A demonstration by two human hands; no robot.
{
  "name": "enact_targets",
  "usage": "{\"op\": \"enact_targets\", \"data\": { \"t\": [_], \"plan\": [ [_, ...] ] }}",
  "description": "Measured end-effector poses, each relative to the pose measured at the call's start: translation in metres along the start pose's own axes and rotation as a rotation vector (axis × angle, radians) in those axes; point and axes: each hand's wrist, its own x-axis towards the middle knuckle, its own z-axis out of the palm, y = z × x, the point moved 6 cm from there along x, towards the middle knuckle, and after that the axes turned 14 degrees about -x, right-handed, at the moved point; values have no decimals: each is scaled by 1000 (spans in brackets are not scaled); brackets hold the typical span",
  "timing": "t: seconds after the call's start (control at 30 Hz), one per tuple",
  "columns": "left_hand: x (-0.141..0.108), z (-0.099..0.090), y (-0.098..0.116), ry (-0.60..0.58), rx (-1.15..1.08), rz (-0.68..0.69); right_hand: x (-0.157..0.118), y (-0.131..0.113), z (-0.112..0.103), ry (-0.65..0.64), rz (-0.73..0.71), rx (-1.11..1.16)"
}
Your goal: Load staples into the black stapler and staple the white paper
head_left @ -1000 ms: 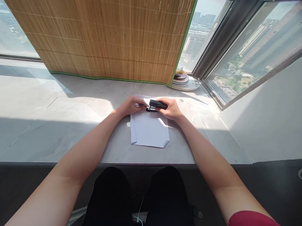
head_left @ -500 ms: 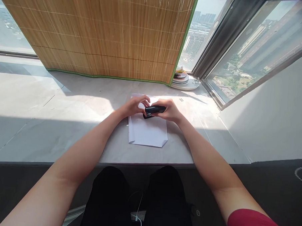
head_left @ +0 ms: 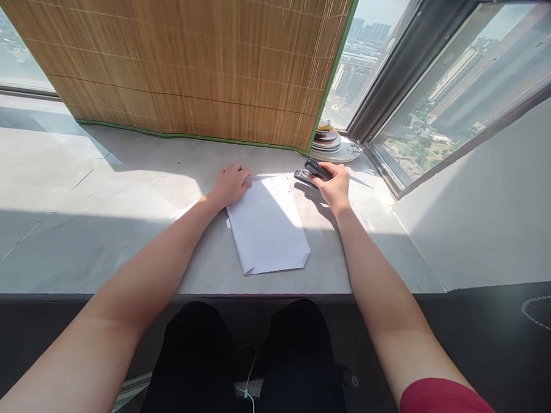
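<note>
A folded sheet of white paper [head_left: 269, 236] lies on the pale ledge, its lower corners turned in. My left hand [head_left: 231, 184] rests palm down at the paper's upper left corner, fingers loosely spread. To the right of the paper, my right hand [head_left: 335, 183] grips a black stapler [head_left: 320, 170]. The stapler's two arms are parted at the front, and its shadow falls on the ledge below. Part of its rear end is hidden in my palm.
A bamboo blind [head_left: 195, 63] with a green border hangs over the ledge [head_left: 134, 194]. Stacked plates [head_left: 327, 143] stand in the back corner by the window frame [head_left: 391, 71]. A white cable [head_left: 251, 376] runs between my knees, below the ledge's front edge.
My right hand has carried the stapler away from the paper, up and to the right. My left hand has moved left to the paper's corner. The paper has turned slightly.
</note>
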Motion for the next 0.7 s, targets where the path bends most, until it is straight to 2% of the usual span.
{"op": "enact_targets", "data": {
  "t": [0.13, 0.27, 0.4, 0.53, 0.63, 0.7],
  "plan": [
    [2, -11, -6, 91, -75, -24, -3, 1, 6, -110, -6, -24],
    [4, -19, -17, 203, -130, -97, -9, -11, 9, -251, -54, 49],
    [5, -18, -24, 257, -163, -108, -15, -25, 9, -377, -118, 145],
    [4, -18, -18, 272, -153, -18, -17, -33, 10, -432, -181, 150],
    [-1, -23, -2, 307, -133, 98, -18, -41, 9, -415, -220, 145],
    [-3, -21, 15, 237, -150, 226, -19, -49, 9, -395, -237, 163]
  ]
}}
